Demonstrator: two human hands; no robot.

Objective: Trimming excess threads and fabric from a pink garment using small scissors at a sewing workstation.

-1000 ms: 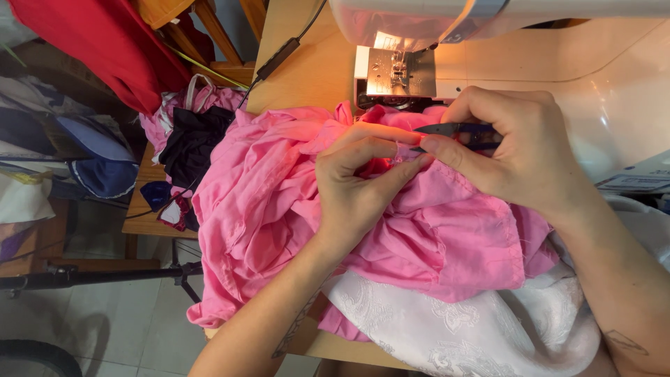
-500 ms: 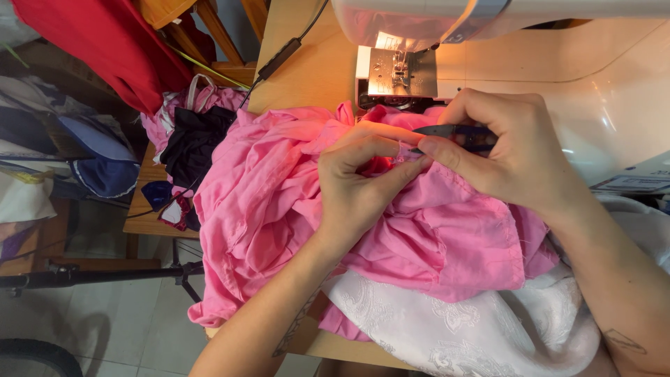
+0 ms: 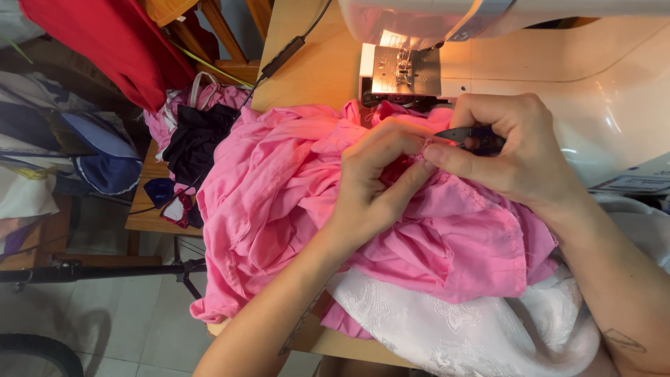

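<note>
1. Pinching a small fold of the pink garment [image 3: 293, 202], the left hand [image 3: 377, 185] was closed on the cloth, thumb and fingers squeezed together just at 6 o'clock of the sewing machine's needle plate [image 3: 403, 71].
2. The right hand [image 3: 513, 157] was clenched around a small dark thread snip [image 3: 466, 134], its tip pointing toward 9 o'clock and meeting the pinched fold right beside the left fingertips.
3. The garment lay heaped on the wooden table [image 3: 307, 77], spilling over the table's edge toward 7 o'clock, with its upper edge touching the base of the white sewing machine [image 3: 558, 63] at 12 o'clock.
4. A white patterned cloth [image 3: 447, 328] lay under the pink one at 5 o'clock, near the person's lap.
5. Judging by the grip, the step in hand was trimming or picking a thread at a seam, away from the needle; whether the blades were open or closed could not be told.
6. The next move, as I judged it, called for keeping the fold taut with the left hand and closing the tip only on thread, since the cloth and the left fingertips sat very close to the blades.
7. A red cloth [image 3: 112, 42] hung at 10 o'clock, and a black cloth [image 3: 195, 139] lay on a low side table at 9 o'clock, well apart from the hands.
</note>
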